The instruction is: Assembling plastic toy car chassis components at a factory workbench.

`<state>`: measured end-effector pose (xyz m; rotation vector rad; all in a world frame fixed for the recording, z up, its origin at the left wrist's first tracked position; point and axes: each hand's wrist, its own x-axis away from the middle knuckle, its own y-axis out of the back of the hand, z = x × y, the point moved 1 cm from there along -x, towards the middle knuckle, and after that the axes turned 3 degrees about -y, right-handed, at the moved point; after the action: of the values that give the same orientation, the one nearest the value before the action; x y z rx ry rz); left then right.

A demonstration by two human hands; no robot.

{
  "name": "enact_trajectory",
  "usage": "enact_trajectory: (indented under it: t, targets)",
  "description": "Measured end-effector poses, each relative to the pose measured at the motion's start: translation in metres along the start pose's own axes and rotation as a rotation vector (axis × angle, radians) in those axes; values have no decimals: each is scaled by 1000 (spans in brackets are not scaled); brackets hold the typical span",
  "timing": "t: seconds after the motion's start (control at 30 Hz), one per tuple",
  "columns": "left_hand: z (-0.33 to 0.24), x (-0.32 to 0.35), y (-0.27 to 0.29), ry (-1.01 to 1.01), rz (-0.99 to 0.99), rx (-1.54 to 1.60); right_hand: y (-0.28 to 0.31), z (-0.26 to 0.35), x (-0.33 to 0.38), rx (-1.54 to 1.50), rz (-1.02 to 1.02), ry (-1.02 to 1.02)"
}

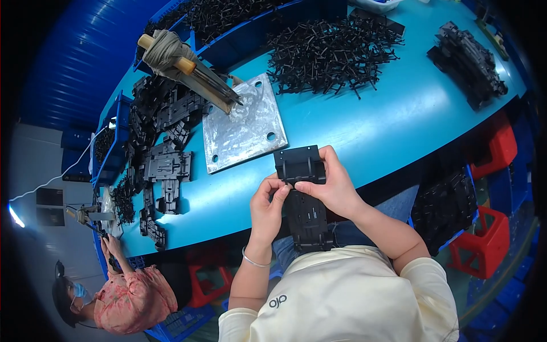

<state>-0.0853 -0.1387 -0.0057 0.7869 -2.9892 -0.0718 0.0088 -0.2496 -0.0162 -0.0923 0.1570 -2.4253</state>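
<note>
A long black moulded plastic chassis-like part (307,214) is held in front of my body, just off the near table edge. Its wider flat end points away from me, and its lower end reaches my shirt. My right hand (337,185) grips the right side, thumb pressed across the middle of the part. On the other side my left hand (268,206) is closed, thumb and fingers pinching at the part's left edge near the right thumb. Whether a small piece sits between those left fingertips is hidden.
On the blue table (364,131) lies a metal plate (245,137) bearing a post with a cloth-wrapped tool (171,54). Thin black pieces (333,54) are heaped behind. More chassis parts (169,165) lie left, others (467,62) far right. A masked co-worker (134,299) sits left.
</note>
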Motion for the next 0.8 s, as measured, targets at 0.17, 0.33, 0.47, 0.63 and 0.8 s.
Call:
enact_trajectory:
  t: [0.17, 0.33, 0.47, 0.63, 0.8]
  targets:
    - [5, 1, -5, -55, -101, -111, 0, -7, -3, -18, -16, 5]
    - [-5, -7, 3, 37, 27, 2, 1, -2, -4, -43, 19, -33]
    - [-2, -12, 4, 9, 47, 44, 2, 3, -5, 0, 37, -77]
    - [1, -15, 6, 94, 97, 160, 3, 10, -4, 84, 28, 11]
    - [0, -12, 0, 33, 19, 47, 6, 10, -7, -30, 41, -112]
